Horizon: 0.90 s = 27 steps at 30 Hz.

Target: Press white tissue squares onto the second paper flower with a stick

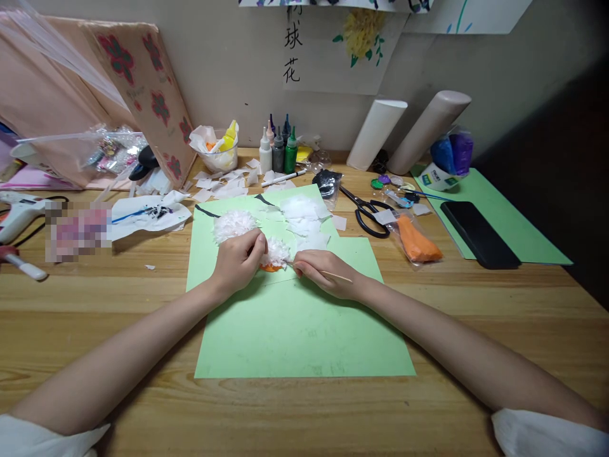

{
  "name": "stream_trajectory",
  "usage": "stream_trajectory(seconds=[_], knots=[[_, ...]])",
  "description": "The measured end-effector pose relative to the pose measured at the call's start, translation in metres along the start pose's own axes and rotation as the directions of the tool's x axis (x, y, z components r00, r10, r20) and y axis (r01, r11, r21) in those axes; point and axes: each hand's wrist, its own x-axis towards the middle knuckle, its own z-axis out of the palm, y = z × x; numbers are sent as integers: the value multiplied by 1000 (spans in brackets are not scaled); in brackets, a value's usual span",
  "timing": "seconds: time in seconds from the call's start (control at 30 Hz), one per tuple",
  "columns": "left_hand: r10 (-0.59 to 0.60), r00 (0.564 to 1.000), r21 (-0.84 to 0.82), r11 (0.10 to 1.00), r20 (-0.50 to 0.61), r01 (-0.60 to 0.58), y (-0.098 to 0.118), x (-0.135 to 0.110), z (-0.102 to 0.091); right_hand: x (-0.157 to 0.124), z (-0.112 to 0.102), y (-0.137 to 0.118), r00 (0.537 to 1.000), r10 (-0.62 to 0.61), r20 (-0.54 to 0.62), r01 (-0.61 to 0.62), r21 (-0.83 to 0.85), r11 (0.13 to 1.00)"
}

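A tufted white paper flower (276,252) with an orange base (271,268) lies on green paper sheets (299,330). Against its left side, my left hand (239,257) is closed, thumb pressed to the curled fingers; whatever it pinches is hidden. My right hand (326,273) grips a thin wooden stick (337,277), whose tip reaches the flower's right edge. Behind my left hand sits a fuller white paper flower (235,223), partly covered by the hand. Thin white paper pieces (307,219) are spread on the green sheet just beyond my right hand.
Black-handled scissors (368,212) and a bag of orange clay (416,241) lie to the right, near a black phone (480,235). Small paint bottles (278,152) stand by the wall, behind scattered paper scraps (228,188). A glue gun (21,216) rests far left.
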Motion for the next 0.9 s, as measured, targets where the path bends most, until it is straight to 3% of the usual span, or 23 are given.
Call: stream_trajectory(seconds=[0.33,0.67,0.9], knots=[[-6,1000,-6,1000,4,6,-1,0,1,1,3,1,998,-54,38,59,-142,988],[0,1000,13,1000,-5,0,1,0,1,-3,-2,0,990,-51,-133,59,62,996],[-4,1000,0,1000,4,4,-1,1,0,0,2,3,999,-17,-27,16,-9,1000]])
